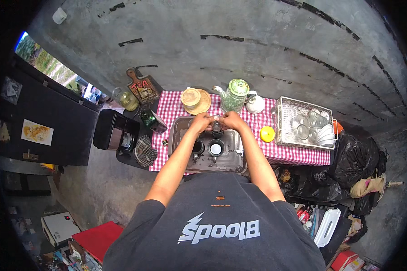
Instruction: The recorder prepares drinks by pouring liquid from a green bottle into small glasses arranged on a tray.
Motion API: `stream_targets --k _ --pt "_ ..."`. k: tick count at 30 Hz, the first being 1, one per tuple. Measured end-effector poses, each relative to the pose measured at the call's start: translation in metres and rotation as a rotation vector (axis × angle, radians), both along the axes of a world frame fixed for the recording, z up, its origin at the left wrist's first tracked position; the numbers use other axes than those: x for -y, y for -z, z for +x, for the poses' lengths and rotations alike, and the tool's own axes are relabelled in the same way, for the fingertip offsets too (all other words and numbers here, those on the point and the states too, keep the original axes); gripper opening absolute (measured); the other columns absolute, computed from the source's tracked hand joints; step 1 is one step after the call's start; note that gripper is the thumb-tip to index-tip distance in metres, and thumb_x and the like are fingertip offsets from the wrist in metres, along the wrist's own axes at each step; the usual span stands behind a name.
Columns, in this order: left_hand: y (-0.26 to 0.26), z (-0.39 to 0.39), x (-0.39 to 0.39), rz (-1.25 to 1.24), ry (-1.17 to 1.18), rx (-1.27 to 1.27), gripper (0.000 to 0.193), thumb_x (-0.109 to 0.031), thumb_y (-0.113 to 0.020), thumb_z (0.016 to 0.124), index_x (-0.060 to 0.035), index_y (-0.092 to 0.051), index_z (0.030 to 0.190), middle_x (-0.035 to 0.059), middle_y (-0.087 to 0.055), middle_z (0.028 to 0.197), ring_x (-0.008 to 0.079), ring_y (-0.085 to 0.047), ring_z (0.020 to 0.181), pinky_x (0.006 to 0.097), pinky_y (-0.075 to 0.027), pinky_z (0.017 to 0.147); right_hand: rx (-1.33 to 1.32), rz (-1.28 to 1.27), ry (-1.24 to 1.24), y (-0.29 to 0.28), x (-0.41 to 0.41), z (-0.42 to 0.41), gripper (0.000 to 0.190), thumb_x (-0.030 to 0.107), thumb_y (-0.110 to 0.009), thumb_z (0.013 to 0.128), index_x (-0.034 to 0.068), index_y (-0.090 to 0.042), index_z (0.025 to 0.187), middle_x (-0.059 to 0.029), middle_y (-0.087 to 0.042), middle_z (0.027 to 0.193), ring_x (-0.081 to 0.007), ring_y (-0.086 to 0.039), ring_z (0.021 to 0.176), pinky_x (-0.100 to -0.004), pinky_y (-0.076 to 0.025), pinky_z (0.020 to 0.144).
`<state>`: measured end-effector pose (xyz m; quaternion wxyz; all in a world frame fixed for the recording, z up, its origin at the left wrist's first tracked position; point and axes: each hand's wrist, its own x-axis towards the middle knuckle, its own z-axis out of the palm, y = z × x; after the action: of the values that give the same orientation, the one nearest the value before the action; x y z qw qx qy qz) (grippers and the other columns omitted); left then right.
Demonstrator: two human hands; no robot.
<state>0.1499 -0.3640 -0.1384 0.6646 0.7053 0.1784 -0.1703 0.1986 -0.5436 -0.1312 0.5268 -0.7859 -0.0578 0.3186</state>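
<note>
Both of my hands meet over the back of a brown plastic tray (229, 166). My left hand (202, 122) and my right hand (232, 121) have their fingers on a small glass vessel (216, 126) between them; its exact kind is hard to tell. Just in front of it on the tray stands a dark cup (215, 148) with something pale inside. Another dark cup (198, 147) stands to its left, partly hidden by my left forearm. Behind my hands is a green patterned enamel teapot (235, 96).
A red checkered tablecloth (162, 113) lies under the tray. Wooden lidded ware (191, 98) stands at the back left. To the right are a yellow lid (267, 134) and a white basket (285, 139) of glasses and bowls. A black appliance (105, 130) stands at the left.
</note>
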Motion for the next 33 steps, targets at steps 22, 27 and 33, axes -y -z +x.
stream_targets --k 22,27,33 --pt "-0.026 -0.077 0.022 -0.179 -0.152 0.299 0.049 -0.001 -0.074 0.084 0.0038 -0.050 0.126 0.0113 -0.063 0.105 0.0147 -0.064 0.095 0.0273 -0.054 0.084 0.334 0.273 0.174 -0.050 0.018 -0.089 0.047 0.001 -0.075 0.080 -0.007 -0.056 0.122 -0.0158 -0.068 0.104 -0.0214 -0.070 0.095 -0.0319 -0.057 0.084" --pt "-0.033 -0.094 0.013 -0.183 -0.093 0.362 0.049 0.001 -0.077 0.080 0.0043 -0.056 0.124 0.0097 -0.058 0.112 0.0169 -0.063 0.103 0.0293 -0.055 0.088 0.273 0.381 0.227 -0.052 0.014 -0.108 0.045 0.001 -0.074 0.081 -0.006 -0.056 0.122 -0.0157 -0.062 0.117 -0.0227 -0.067 0.103 -0.0322 -0.055 0.090" --pt "-0.078 -0.112 0.005 -0.035 0.047 0.386 0.050 0.004 -0.074 0.080 0.0071 -0.055 0.126 0.0090 -0.053 0.120 0.0192 -0.059 0.111 0.0323 -0.052 0.096 0.279 0.340 0.141 -0.071 0.014 -0.125 0.046 -0.006 -0.072 0.080 -0.004 -0.055 0.124 -0.0111 -0.058 0.118 -0.0199 -0.065 0.106 -0.0307 -0.054 0.093"
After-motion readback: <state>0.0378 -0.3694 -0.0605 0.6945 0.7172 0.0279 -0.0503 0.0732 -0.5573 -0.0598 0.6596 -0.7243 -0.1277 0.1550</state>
